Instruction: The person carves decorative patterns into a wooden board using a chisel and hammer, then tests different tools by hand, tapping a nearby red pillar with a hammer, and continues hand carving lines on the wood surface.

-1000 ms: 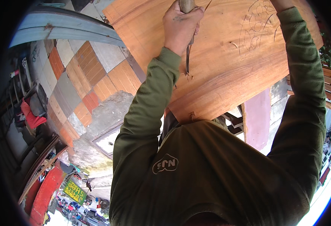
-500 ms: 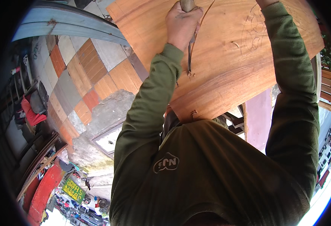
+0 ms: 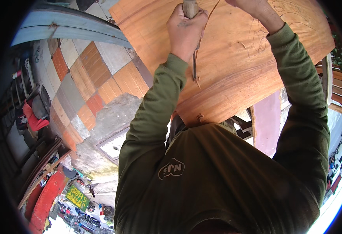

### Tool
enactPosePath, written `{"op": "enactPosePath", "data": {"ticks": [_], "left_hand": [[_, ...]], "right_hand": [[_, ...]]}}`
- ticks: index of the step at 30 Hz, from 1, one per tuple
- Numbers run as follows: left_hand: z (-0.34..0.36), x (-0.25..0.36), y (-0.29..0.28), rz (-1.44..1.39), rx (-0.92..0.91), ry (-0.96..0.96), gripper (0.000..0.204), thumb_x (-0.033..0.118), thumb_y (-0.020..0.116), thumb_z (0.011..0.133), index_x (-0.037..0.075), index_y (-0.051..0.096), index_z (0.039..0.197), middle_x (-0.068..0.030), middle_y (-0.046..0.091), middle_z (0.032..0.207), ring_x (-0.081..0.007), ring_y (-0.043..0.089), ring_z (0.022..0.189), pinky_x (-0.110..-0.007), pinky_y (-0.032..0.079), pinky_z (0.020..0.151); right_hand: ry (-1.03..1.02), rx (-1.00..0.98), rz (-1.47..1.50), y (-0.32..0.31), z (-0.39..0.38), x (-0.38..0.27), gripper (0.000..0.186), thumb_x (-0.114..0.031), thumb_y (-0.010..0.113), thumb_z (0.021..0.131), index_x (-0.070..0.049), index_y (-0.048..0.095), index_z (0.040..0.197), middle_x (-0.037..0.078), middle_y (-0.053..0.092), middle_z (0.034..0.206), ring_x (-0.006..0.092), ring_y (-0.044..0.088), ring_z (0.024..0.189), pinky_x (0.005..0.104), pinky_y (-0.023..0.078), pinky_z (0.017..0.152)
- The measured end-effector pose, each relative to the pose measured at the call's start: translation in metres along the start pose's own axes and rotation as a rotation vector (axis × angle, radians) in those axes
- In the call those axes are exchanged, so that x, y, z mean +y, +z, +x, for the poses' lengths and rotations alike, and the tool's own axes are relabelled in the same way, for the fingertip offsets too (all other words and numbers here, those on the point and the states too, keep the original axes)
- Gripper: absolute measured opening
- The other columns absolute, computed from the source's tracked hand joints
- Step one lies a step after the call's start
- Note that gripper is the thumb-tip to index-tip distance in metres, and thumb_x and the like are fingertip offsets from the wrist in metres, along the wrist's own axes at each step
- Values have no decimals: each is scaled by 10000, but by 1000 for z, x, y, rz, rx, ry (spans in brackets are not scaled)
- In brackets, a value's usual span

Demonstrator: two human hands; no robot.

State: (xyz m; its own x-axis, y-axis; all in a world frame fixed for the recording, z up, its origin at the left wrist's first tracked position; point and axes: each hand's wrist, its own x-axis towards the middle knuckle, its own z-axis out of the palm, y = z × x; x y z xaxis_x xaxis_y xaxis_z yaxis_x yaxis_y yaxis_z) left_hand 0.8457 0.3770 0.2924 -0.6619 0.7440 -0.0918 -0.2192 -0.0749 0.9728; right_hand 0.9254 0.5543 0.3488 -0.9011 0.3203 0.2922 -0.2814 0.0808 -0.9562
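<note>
A broad orange-brown wooden board (image 3: 233, 66) lies before me, its near corner close to my body. My left hand (image 3: 184, 35) is closed round the wooden-handled chisel (image 3: 190, 8), whose thick round butt sticks up from the fist. Below that hand a narrow dark cut or strip (image 3: 194, 66) runs along the board; how much of it is blade I cannot tell. At its near end lies a curled wood shaving (image 3: 197, 82). My right hand (image 3: 258, 11) is over the board at the upper edge, fingers curled and partly cut off; what they hold is out of sight.
Pencilled curves (image 3: 260, 37) mark the board's right part. To the left is a patchwork tile floor (image 3: 83, 78) with a blue beam (image 3: 69, 23) beyond. A red object (image 3: 48, 199) and a green sign (image 3: 77, 197) stand lower left; a slatted wooden piece (image 3: 341, 91) is at right.
My right hand has come nearer and to the left, so more of it shows. My left hand has shifted slightly left and nearer, still round the chisel.
</note>
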Motion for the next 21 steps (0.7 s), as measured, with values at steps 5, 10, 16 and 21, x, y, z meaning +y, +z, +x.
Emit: {"op": "enactPosePath", "data": {"ticks": [5,10,16,21], "left_hand": [[-4,-1,-1,-102,1,16,99,70,674,948,96,626,1031,59,529,741,-32,464,601,-235,386,524],[-3,1,-4,-91,9,-65,143,67,678,945,95,615,1070,61,530,741,-34,480,598,-233,395,519],[-8,2,-6,-34,1,-7,117,71,634,958,102,603,1067,62,539,748,-37,500,579,-233,407,501],[1,-13,-17,-61,11,22,120,79,632,951,109,605,1065,48,556,768,-44,519,583,-213,435,521]], "right_hand": [[188,-182,-534,2,1,-42,738,127,620,904,-103,429,1578,8,621,1182,133,597,1094,262,511,860],[246,395,23,16,6,-35,706,70,644,898,-49,437,1562,4,610,1036,132,583,922,276,519,865],[165,-233,-313,-1,-3,-22,773,117,579,888,-67,361,1606,60,507,1561,166,490,1391,273,416,1056],[222,-420,-177,17,1,14,774,108,590,919,-73,326,1624,63,454,1609,143,479,1417,285,421,1120]]}}
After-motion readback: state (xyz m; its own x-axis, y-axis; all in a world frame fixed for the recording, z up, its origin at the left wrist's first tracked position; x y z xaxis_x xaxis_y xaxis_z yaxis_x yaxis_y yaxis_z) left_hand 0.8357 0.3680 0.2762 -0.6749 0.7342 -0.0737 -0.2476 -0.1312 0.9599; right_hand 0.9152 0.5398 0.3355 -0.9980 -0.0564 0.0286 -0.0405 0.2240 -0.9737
